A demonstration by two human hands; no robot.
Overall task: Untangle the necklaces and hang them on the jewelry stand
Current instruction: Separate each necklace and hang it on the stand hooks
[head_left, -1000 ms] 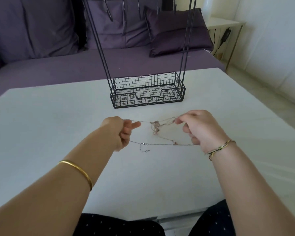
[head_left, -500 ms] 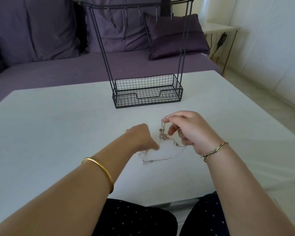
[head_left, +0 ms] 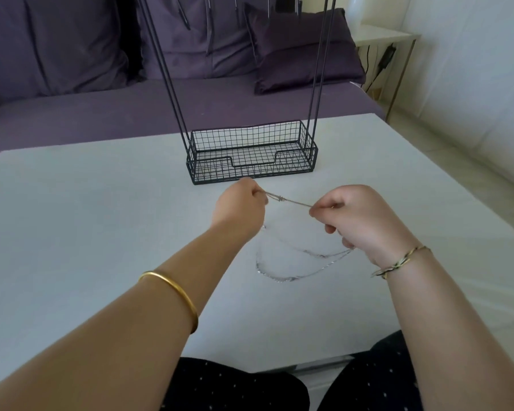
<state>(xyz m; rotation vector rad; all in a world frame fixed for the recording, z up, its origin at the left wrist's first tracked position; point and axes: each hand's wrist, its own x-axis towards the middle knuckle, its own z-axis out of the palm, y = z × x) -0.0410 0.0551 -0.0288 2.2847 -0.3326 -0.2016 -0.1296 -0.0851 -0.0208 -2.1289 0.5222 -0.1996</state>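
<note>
Silver chain of the necklaces [head_left: 281, 199] runs taut between your two hands, with a small knot on it nearer the left. Your left hand [head_left: 239, 207] is fisted, its fingers pinching one end. Your right hand [head_left: 358, 216] pinches the other end, fingers curled. Two slack loops droop below the hands over the white table [head_left: 86, 221]; whether they touch it cannot be told. The black wire jewelry stand [head_left: 251, 161] sits just beyond the hands, basket base on the table, uprights cut off by the top edge. Gold bangle [head_left: 172, 289] on the left forearm, twisted bracelet [head_left: 399, 261] on the right wrist. Purple sofa [head_left: 72, 114] behind.
</note>
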